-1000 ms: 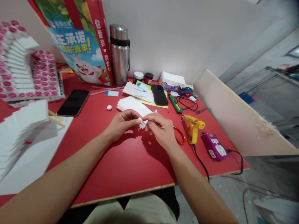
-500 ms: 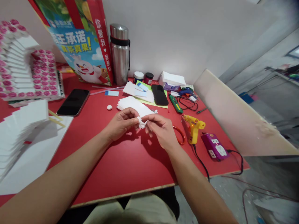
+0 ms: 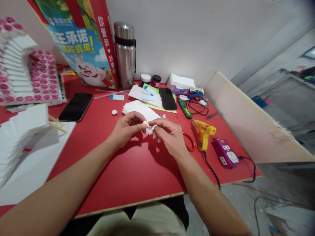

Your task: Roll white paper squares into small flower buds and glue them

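Note:
Between my two hands is a small crumpled piece of white paper (image 3: 150, 129). My left hand (image 3: 130, 128) pinches its left side between thumb and fingers. On the other side, the thumb and forefinger of my right hand (image 3: 169, 132) grip its edge. Just behind my hands lies a stack of white paper strips (image 3: 141, 110). A small round white piece (image 3: 114, 112) rests on the red table to the left. Scissors with red-orange handles (image 3: 189, 141) lie partly hidden behind my right hand.
To the right are a yellow glue gun (image 3: 203, 132), a purple power socket (image 3: 226, 153) and a green utility knife (image 3: 184, 108). A black phone (image 3: 75, 107), a fanned white paper structure (image 3: 24, 134) and a steel flask (image 3: 125, 54) stand or lie left and behind.
My fingers have shifted slightly around the crumpled paper, and more of it shows between them. The whole view has moved a little.

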The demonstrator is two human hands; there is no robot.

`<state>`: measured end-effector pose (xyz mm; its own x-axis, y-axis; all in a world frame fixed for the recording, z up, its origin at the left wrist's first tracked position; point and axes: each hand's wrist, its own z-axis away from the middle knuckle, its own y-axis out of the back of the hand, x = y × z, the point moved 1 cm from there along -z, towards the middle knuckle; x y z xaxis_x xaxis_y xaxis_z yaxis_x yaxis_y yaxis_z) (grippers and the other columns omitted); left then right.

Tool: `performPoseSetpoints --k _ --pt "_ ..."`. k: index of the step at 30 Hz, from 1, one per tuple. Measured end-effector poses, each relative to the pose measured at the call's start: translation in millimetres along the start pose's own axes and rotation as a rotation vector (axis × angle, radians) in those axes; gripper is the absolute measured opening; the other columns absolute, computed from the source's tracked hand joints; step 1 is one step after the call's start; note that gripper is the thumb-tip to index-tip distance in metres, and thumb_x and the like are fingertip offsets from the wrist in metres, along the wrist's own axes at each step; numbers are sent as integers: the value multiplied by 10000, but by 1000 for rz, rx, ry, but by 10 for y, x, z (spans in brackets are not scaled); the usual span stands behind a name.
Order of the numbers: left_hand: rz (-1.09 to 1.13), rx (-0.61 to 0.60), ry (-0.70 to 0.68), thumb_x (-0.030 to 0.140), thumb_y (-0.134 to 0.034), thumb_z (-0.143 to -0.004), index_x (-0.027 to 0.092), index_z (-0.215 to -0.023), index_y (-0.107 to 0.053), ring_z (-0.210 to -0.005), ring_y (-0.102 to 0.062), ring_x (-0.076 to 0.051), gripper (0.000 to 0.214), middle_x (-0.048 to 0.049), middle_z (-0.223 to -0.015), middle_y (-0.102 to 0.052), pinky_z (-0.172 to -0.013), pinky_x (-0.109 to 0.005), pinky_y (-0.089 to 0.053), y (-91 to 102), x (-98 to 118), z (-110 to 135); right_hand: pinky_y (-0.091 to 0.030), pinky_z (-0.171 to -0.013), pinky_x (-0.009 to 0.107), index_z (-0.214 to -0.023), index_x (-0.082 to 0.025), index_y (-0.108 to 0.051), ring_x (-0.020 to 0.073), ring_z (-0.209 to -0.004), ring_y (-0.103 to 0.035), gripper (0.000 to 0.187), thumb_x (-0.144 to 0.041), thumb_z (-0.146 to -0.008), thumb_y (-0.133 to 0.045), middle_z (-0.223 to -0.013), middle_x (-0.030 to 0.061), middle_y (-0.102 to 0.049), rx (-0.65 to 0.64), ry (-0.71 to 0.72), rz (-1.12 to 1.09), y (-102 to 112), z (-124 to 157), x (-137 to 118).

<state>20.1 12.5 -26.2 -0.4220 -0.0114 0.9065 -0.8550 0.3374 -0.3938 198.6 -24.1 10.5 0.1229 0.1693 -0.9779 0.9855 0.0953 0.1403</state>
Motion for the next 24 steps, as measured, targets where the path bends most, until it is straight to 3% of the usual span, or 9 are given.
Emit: performPoseSetpoints --k 5,10,24 --pt "-154 37 -100 229 -901 -720 165 -851 -717 -740 -683 -137 235 -15 -827 -713 -711 -262 -578 -35 28 20 -458 -527 263 -1032 -203 -747 112 -502 -542 219 -232 -868 -605 -609 -34 -651 5 -30 -34 6 -5 28" --pt "-229 42 -174 225 -875 -748 167 -848 -714 -742 -676 -135 199 -12 -819 -706 -714 -260 -570 -53 46 25 -453 -527 255 -990 -199 -750 106 -511 -555 194 -234 -874 -598 -624 -32 -647 -13 -4 2 -5 -4 13" --pt "-267 28 -102 287 -859 -772 174 -857 -706 -735 -685 -150 209 -20 -815 -714 -691 -270 -577 -38 24 33 -485 -558 253 -922 -197 -744 81 -578 -615 239 -112 -856 -531 -947 25 -705 2 167 141 12 -21 34"
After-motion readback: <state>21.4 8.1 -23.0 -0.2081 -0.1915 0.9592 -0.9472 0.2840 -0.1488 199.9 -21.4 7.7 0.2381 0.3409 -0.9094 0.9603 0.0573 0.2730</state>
